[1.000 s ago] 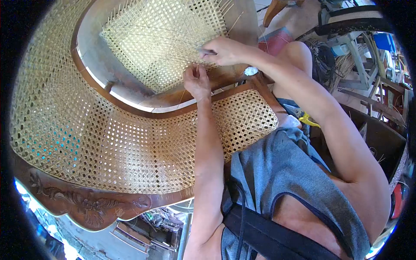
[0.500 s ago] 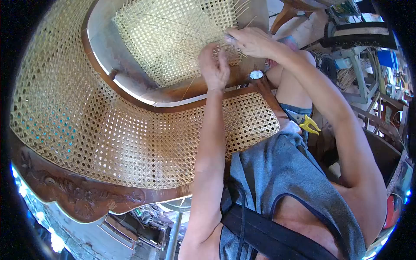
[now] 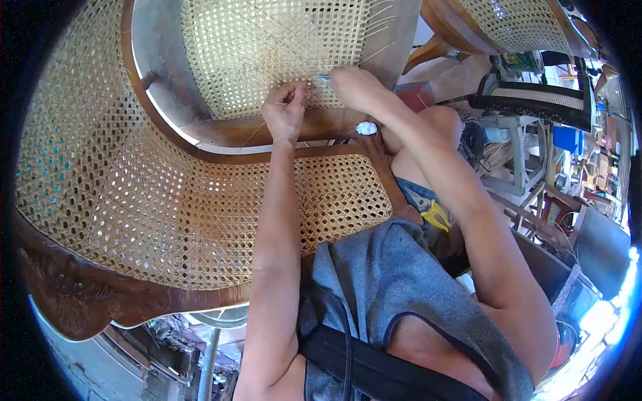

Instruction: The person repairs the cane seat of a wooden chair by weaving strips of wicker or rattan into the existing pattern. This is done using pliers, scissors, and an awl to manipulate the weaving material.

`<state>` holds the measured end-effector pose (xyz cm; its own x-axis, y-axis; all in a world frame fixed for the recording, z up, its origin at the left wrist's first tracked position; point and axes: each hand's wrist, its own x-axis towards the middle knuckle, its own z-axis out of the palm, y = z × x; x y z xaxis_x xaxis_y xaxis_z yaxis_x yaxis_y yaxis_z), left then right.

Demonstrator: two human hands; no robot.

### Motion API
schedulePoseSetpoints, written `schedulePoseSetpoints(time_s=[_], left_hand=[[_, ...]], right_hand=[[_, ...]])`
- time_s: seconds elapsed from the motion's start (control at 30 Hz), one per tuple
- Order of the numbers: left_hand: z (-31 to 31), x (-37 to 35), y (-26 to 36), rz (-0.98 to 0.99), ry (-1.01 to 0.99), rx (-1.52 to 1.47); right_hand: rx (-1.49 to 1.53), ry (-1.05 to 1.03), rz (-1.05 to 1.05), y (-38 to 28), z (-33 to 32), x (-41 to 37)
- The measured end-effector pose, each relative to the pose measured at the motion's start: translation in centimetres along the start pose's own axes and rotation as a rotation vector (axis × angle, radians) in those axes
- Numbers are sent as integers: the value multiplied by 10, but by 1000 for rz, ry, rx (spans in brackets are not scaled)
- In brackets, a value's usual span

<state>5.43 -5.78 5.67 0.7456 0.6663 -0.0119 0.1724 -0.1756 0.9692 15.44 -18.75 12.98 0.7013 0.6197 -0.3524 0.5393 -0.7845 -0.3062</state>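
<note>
A pale woven cane panel spans the wooden seat frame, with loose cane ends sticking out along its right side. Over the panel's near edge, my left hand is closed in a pinch, with a thin cane strand trailing from below it. My right hand is just to the right, its fingers closed around a small, slim tool whose bluish tip points toward my left hand. The rest of the tool is hidden in my fingers.
A finished cane backrest with a carved wooden rail curves under my left arm. A yellow clamp-like object lies by my lap. A white lump sits on the frame's corner. Another cane chair stands at upper right.
The view has shifted, so the chair and both arms appear further left. My left fingers, blurred before, have drawn into a pinch, and my right hand points its tool toward them.
</note>
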Motion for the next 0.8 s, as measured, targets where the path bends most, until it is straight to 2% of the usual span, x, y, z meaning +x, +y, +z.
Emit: schedulePoseSetpoints(time_s=[0.07,0.2,0.27,0.43,0.67,0.8], left_hand=[[0,0,4,9,14,80],[11,1,-11,69,75,50],[13,0,-11,91,90,145],[9,-2,3,93,100,248],[13,5,-24,185,51,180],[6,6,-7,175,1,233]], right_hand=[[-80,-47,4,-7,-3,5],[-161,-82,-27,-22,-5,5],[-183,8,-59,-27,2,10],[-185,35,-29,-29,5,8],[-212,13,-36,-30,-1,6],[-205,-38,13,-33,-8,8]])
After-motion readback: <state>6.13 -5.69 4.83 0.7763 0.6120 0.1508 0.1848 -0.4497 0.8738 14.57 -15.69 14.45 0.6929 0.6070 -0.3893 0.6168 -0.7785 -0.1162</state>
